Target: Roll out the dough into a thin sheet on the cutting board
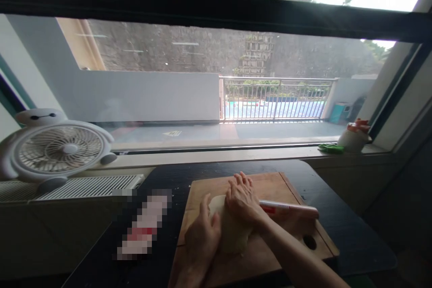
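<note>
A pale, flattened piece of dough (232,238) lies on the wooden cutting board (202,186). My right hand (243,195) presses on the dough's upper right part, palm down, with its fingers stretched out past the far edge. At the dough's left side rests my left hand (204,229), thumb and fingers apart, its palm turned toward the dough. A tube-shaped thing with a silvery, reddish wrap (290,207) lies across the board to the right of my right hand, its left end hidden behind that hand.
The board sits on a dark table (337,216). A blurred-out pinkish item (143,225) lies to its left. A white fan (64,148) stands at the far left. On the windowsill (216,156) are a green cloth-like thing (331,148) and a white pot (353,138).
</note>
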Demonstrator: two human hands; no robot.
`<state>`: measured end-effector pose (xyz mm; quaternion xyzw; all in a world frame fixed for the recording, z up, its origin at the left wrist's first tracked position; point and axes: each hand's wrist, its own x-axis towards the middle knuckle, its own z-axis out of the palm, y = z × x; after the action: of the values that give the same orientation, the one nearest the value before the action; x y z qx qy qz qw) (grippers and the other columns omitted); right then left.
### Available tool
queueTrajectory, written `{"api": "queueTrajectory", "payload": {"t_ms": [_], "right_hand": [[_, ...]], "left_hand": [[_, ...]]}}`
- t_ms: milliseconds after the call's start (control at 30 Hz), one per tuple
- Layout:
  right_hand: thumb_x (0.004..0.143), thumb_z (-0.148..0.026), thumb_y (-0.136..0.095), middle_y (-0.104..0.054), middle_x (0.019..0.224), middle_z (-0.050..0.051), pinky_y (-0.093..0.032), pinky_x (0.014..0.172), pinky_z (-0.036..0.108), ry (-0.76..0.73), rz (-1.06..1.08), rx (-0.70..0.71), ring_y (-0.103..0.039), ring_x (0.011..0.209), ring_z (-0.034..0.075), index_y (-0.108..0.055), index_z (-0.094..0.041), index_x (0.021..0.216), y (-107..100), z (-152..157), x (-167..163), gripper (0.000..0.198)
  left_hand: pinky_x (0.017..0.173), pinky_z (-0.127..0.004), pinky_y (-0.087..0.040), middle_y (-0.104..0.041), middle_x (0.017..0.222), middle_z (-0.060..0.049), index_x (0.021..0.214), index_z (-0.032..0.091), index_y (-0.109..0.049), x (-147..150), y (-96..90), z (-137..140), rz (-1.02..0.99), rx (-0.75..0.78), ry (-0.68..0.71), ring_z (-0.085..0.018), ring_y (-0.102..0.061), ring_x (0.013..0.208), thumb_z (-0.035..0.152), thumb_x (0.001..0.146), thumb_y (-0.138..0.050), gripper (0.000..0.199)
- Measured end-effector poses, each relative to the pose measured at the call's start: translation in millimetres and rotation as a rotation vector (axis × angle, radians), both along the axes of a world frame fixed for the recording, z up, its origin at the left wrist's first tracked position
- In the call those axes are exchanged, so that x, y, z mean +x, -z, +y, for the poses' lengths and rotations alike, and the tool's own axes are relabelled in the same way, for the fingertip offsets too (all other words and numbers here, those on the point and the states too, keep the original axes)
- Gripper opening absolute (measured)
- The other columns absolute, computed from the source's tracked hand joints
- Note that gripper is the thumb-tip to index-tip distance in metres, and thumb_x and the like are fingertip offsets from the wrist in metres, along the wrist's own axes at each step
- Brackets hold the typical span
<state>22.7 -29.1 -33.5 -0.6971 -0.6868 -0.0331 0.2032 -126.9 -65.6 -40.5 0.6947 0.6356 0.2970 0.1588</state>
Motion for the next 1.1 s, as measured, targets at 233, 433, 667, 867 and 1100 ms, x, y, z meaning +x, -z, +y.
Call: {"api": "queueTrajectory", "payload": {"t_ms": [233,433,667,867,1100], "right_hand": [[0.085,-0.027,-0.035,-0.042,0.130,0.016,-0.022,0.098,0.047,0.116,0.063,-0.157,-0.028,0.125,0.029,-0.055,-0.015,0.112,-11,47,15,0.036],[0.089,-0.029,-0.029,-0.034,0.139,0.011,-0.013,0.103,0.046,-0.009,0.009,-0.018,-0.015,0.132,0.027,-0.043,-0.020,0.129,4,9,-2,0.043],[0.084,-0.027,-0.038,-0.038,0.134,0.016,-0.019,0.100,0.049,0.137,0.070,-0.171,-0.023,0.129,0.029,-0.053,-0.016,0.116,-8,56,14,0.037],[0.088,-0.031,-0.032,-0.036,0.137,0.011,-0.013,0.104,0.045,0.024,0.052,0.013,-0.017,0.132,0.027,-0.047,-0.020,0.124,8,18,-3,0.041],[0.086,-0.032,-0.035,-0.040,0.132,0.016,-0.019,0.099,0.051,0.109,0.064,-0.130,-0.024,0.128,0.031,-0.056,-0.017,0.111,-4,51,12,0.036]], "left_hand": [[0.061,-0.023,-0.042,-0.068,0.096,-0.004,0.132,0.023,-0.034,3,-0.2,0,-0.005,-0.029,-0.033,-0.016,-0.066,0.077,0.022,0.084,-0.046,0.050],[0.068,-0.025,-0.045,-0.066,0.107,-0.008,0.132,0.021,-0.035,2,-2.3,-3,-0.022,-0.022,0.014,-0.019,-0.065,0.087,0.022,0.084,-0.044,0.049],[0.060,-0.024,-0.041,-0.068,0.098,-0.005,0.132,0.023,-0.035,2,-4.7,-2,0.026,-0.045,-0.018,-0.016,-0.065,0.076,0.023,0.084,-0.044,0.048],[0.063,-0.024,-0.043,-0.068,0.100,-0.006,0.131,0.023,-0.037,3,-2.8,-2,0.025,-0.030,-0.028,-0.018,-0.066,0.081,0.023,0.084,-0.045,0.048],[0.061,-0.024,-0.042,-0.068,0.098,-0.004,0.132,0.024,-0.035,2,-8.3,-3,0.040,-0.054,-0.004,-0.016,-0.065,0.077,0.024,0.085,-0.044,0.048]]}}
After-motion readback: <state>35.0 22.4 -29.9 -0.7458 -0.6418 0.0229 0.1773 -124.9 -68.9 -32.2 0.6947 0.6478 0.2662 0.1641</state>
